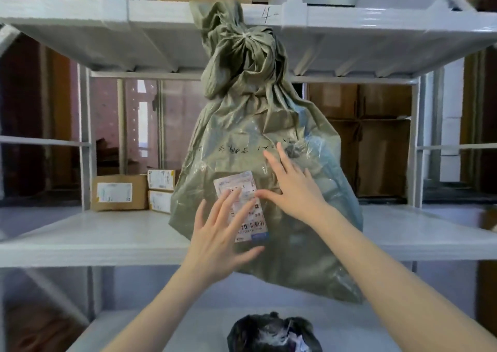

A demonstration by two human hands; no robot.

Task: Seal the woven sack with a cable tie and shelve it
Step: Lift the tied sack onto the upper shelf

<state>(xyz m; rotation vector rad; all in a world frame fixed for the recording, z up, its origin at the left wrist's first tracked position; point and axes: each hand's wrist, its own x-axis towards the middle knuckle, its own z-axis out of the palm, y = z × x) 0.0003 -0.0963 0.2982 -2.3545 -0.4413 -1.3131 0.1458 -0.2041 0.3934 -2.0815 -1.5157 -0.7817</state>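
Sack (258,125) sitting on shelf (94,233) w/ neck bunched; L hand (223,233) & R hand (295,190) both spread, pressing flat on sack front.

Olive-green sack (258,125), white shelf (94,233), brown boxes (118,191).

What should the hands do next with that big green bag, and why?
Probably push the woven sack further back. Its bottom hangs over the shelf edge, and both open hands, left and right, lie flat on its front.
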